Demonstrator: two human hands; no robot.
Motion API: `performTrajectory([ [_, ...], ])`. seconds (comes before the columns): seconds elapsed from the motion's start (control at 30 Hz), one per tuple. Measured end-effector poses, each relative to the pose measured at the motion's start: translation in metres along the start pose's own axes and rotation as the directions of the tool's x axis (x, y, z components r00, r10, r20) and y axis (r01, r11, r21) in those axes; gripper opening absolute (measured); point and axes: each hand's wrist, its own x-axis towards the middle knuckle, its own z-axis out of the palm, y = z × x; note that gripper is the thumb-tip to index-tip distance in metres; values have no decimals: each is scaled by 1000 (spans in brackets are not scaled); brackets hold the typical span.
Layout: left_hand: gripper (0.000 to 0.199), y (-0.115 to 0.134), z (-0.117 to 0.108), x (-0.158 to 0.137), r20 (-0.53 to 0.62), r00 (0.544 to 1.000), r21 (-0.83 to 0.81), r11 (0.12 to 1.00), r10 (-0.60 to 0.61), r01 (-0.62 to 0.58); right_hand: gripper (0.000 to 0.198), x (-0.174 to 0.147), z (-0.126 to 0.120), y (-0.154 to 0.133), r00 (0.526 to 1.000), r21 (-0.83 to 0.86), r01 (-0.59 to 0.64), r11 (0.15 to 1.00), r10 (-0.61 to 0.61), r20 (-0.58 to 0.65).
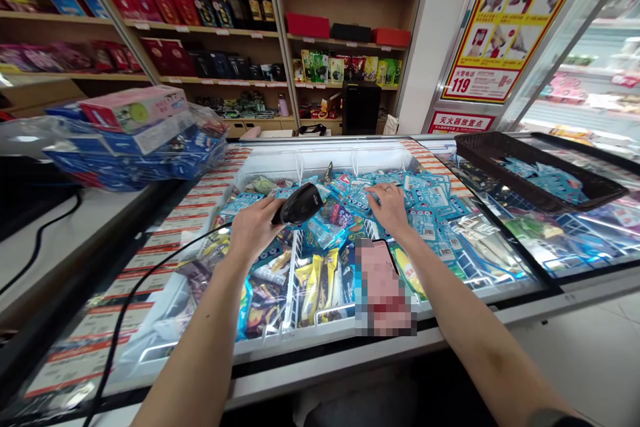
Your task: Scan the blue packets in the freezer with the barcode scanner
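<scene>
My left hand (pixel 254 228) is wrapped round the handle of a black barcode scanner (pixel 299 204), whose head tilts toward the middle of the freezer. A cable (pixel 131 300) trails from it to the lower left. Many small blue packets (pixel 429 192) with printed labels lie spread over the glass lid of the freezer. Over these, my right hand (pixel 391 208) has its fingertips bent together at the edge of one blue packet (pixel 358 199). A phone (pixel 381 273), partly blurred out, rests on the glass between my forearms.
Below the glass are wire baskets of ice creams (pixel 320 283). To the right sits a dark brown tray (pixel 473 147) with more blue packets. Plastic-wrapped boxes (pixel 137 113) are stacked on the left counter. Stocked shelves (pixel 210 30) stand behind, beside a wall poster (pixel 515 20).
</scene>
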Motion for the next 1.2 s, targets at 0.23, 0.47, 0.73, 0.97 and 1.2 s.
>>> performTrajectory([
  [0.23, 34, -14, 6, -13, -7, 999, -4, 999, -43, 43, 25, 28, 20, -20, 979, 6, 56, 998, -57, 198],
  [0.47, 33, -16, 0, -14, -43, 998, -15, 999, -38, 38, 31, 58, 62, -49, 927, 14, 86, 996, -85, 365],
  [0.73, 37, -19, -2, -15, -36, 996, -23, 997, -78, 77, 54, 68, 93, -62, 924, -30, -54, 998, 61, 377],
  [0.97, 38, -17, -5, -15, -33, 997, -16, 997, -74, 73, 34, 76, 97, -62, 846, -21, -186, 982, 171, 506],
  [1.2, 37, -19, -4, -16, -40, 997, -40, 998, -59, 58, 39, 92, 96, -57, 800, 25, -235, 972, 179, 573],
])
